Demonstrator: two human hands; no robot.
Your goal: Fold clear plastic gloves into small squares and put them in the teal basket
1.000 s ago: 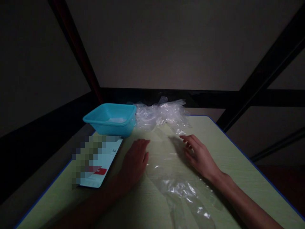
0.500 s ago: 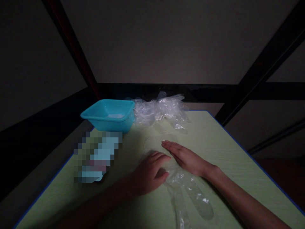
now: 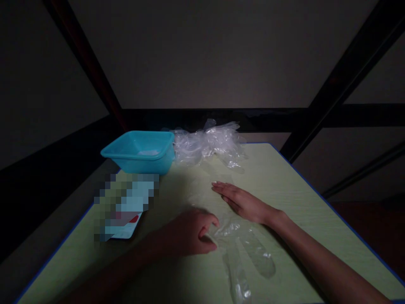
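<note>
A clear plastic glove lies spread on the pale green table, its fingers pointing toward me. My right hand rests flat on the glove's far part, fingers stretched out to the left. At the glove's left side is my left hand, thumb and fingers curved with a gap between them; nothing shows in that gap. Whether its fingers touch the film is hard to see. Farther back lies a loose heap of clear plastic gloves.
A turquoise plastic basin with something whitish inside stands at the back left, beside the heap. In front of it lies a flat, light-coloured object, mostly pixelated. The table has a blue edge; dark bars and a wall rise behind.
My left hand has moved toward me along the glove, its thumb and fingers still apart. My right hand stays flat on it. The view has shifted slightly.
</note>
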